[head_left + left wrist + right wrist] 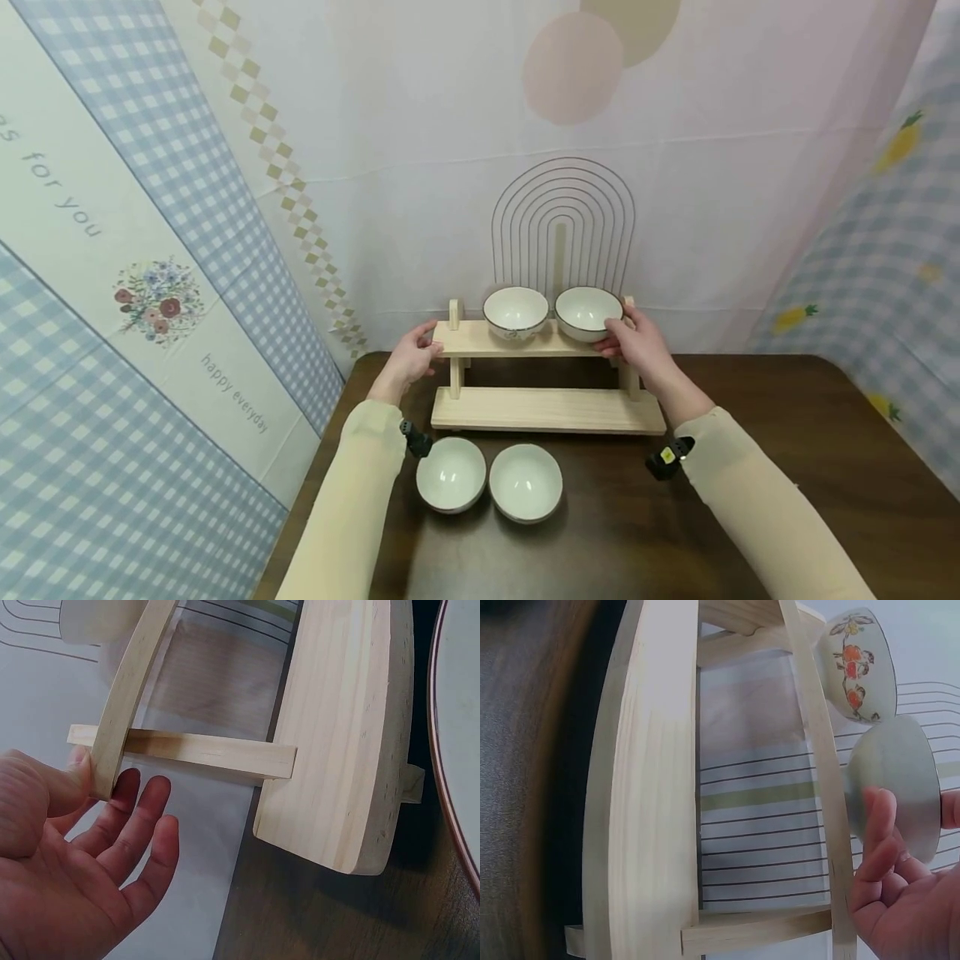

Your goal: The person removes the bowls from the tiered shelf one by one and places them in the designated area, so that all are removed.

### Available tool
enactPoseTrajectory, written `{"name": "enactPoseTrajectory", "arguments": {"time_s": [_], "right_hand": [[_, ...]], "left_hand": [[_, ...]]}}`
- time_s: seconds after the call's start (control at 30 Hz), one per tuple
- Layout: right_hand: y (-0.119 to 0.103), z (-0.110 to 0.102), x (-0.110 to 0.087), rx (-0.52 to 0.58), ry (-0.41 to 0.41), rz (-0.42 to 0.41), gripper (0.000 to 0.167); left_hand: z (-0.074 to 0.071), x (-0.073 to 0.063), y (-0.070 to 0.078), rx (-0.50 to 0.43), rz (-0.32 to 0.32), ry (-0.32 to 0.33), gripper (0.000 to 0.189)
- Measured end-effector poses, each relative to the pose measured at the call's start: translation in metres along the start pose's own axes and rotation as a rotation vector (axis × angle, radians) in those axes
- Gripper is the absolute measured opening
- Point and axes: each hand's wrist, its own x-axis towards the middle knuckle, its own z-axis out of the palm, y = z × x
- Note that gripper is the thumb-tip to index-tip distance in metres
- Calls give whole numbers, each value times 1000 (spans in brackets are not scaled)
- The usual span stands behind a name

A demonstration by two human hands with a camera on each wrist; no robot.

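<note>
A two-tier wooden rack (547,410) stands at the back of the table. My left hand (408,358) holds the left end of its upper board (124,705), the thumb against the board and other fingers spread below. On the right, my right hand (643,348) pinches a white bowl (588,308) at its right side, thumb at the dark rim and fingers under the wall. This bowl sits on the upper tier. Beside it stands another white bowl (516,310), with a floral pattern outside, plainly seen in the right wrist view (857,667).
Two more white bowls, a left one (451,475) and a right one (526,483), stand side by side on the dark wooden table (615,525) in front of the rack. A patterned cloth (420,167) hangs close behind the rack. The lower tier is bare wood.
</note>
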Motion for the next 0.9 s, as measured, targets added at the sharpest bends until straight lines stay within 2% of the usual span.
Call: {"name": "enactPoseTrajectory", "arguments": {"time_s": [0.37, 0.73, 0.9], "right_hand": [[10, -2, -13, 63, 15, -48, 72], [20, -4, -22, 92, 30, -54, 63], [28, -4, -24, 124, 35, -54, 65]], "left_hand": [[2, -1, -1, 12, 7, 16, 60], [4, -1, 0, 5, 4, 20, 61], [4, -1, -1, 10, 9, 25, 61]]}}
